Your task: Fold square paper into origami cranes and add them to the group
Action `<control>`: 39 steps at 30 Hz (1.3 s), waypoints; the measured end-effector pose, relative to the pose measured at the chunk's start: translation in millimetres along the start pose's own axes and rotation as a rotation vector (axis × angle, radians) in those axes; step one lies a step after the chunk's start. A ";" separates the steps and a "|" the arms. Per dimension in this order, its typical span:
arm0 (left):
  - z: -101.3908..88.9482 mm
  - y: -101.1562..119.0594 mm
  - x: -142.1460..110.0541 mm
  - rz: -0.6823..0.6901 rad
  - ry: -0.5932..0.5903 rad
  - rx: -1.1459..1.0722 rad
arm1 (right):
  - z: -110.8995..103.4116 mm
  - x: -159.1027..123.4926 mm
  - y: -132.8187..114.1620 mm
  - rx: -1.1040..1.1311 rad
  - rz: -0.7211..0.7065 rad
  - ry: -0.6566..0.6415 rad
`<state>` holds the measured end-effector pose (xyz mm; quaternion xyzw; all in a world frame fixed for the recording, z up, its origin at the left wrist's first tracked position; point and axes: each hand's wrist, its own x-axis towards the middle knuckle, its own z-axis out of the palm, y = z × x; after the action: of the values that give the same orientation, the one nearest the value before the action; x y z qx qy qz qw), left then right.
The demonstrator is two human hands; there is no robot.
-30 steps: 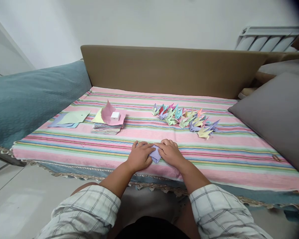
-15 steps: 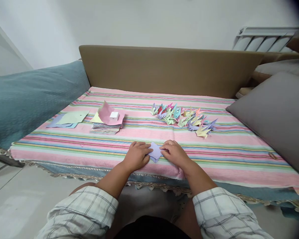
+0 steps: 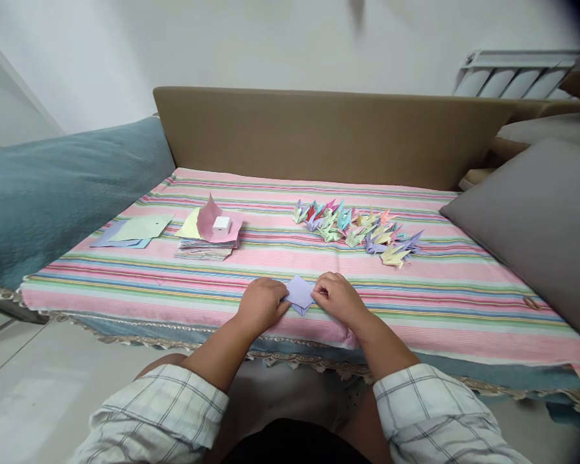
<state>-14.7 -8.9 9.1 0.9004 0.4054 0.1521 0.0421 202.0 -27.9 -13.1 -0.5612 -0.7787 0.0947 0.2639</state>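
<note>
A small purple sheet of origami paper (image 3: 299, 291), folded into a diamond, lies on the striped cloth (image 3: 140, 283) in front of me. My left hand (image 3: 263, 303) pinches its left corner, with the thumb towards me and the fingers curled. At the opposite corner, my right hand (image 3: 337, 295) grips the edge between thumb and bent forefinger. Layers of the fold show at the near tip of the diamond. Parts of both side corners are hidden under my fingertips.
Folded paper cranes (image 3: 355, 225) in many colours sit in rows at the back right. A stack of paper (image 3: 205, 250), topped by a small white block (image 3: 222, 224), stands left of centre. Loose sheets (image 3: 140, 227) lie farther left. A grey cushion (image 3: 536, 219) leans at the right.
My left hand has drawn its fingers back to the left corner, uncovering more of the purple paper. My right hand is nearly where it was. The pink top sheet on the stack has lifted.
</note>
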 end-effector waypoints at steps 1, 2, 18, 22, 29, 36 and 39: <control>-0.2 0.8 -0.3 0.019 0.000 0.016 | 0.5 -0.3 -1.1 0.019 -0.019 0.005; -0.3 1.7 -0.7 0.042 -0.002 0.032 | 1.2 -0.5 -2.3 0.041 -0.040 0.007; 14.1 -7.6 4.7 0.089 0.175 0.058 | 3.6 -1.1 -19.6 0.085 0.130 -0.044; 16.4 -15.8 7.7 -0.029 0.176 -0.011 | 4.7 -2.7 -18.0 0.063 0.027 -0.024; 19.2 -21.4 11.3 -0.073 0.178 -0.142 | 4.7 -1.5 -14.1 0.061 -0.028 -0.042; 13.1 -27.9 14.9 -0.043 0.144 -0.254 | 8.0 -2.0 -17.2 0.042 -0.011 -0.041; 5.4 -25.4 14.0 -0.085 0.101 -0.301 | 8.9 -1.9 -17.2 0.028 -0.003 -0.054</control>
<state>-22.5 18.7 2.2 0.8571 0.4175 0.2543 0.1622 183.6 -34.4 -13.5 -0.5535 -0.7851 0.1200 0.2508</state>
